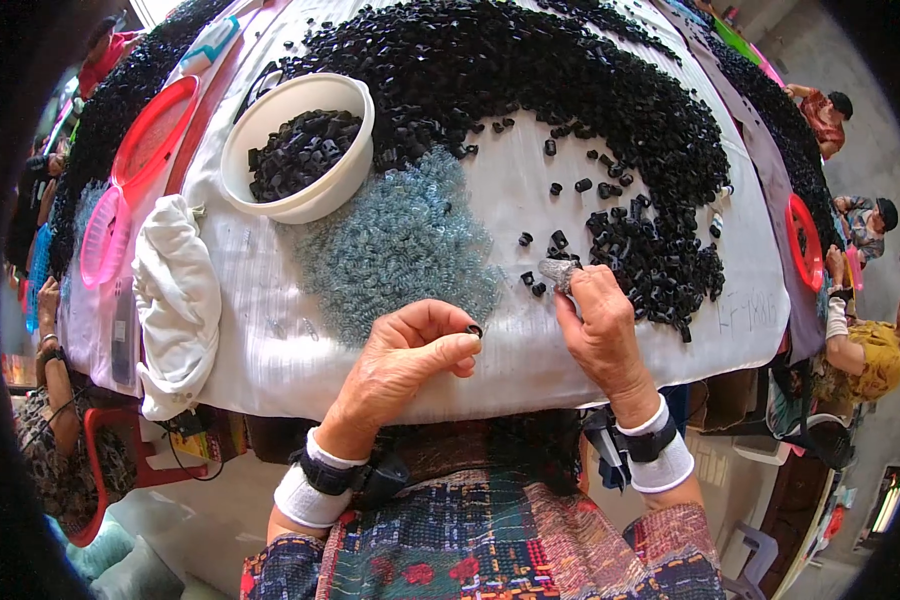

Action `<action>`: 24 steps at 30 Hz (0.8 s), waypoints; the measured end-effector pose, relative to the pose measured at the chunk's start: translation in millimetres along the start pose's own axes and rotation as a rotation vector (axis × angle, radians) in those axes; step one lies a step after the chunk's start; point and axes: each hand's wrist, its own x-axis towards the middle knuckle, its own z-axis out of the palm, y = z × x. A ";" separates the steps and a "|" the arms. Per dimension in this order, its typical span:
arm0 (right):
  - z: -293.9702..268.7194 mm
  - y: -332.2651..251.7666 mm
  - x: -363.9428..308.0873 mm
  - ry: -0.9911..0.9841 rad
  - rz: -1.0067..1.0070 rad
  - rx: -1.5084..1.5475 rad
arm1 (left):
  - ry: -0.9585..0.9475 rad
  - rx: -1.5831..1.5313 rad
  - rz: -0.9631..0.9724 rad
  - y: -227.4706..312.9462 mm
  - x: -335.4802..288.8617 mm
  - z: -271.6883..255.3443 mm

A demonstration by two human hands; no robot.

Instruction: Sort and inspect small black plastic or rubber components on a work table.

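Observation:
My left hand (400, 355) pinches a small black plastic part (474, 331) between thumb and forefinger, just above the near side of the table. To its right, my right hand (607, 325) is closed, with a rough grey wrap (559, 270) at the forefinger's tip. What its fingers hold, if anything, is hidden. Beyond my left hand spreads a heap of clear bluish coil springs (400, 250). Loose black plastic parts (660, 262) lie beside and past my right hand, joining a large dark heap (510, 60) at the back.
A white bowl (358, 175) holding black parts stands left of the springs. Further left lie a crumpled white cloth (175, 290), a pink basket (105, 237) and a red round tray (135, 165). Other people sit at both sides; a red basket (803, 240) is at the right.

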 end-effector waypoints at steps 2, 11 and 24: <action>-0.5 -1.5 1.5 0.040 0.019 0.010 | -0.007 0.000 -0.005 0.8 0.8 0.2; 3.2 -4.1 3.9 -0.080 -0.083 -0.249 | 0.007 0.043 0.016 -1.0 0.5 0.0; -10.6 -60.7 6.9 0.021 0.444 1.037 | 0.060 0.153 0.096 2.9 -2.2 18.6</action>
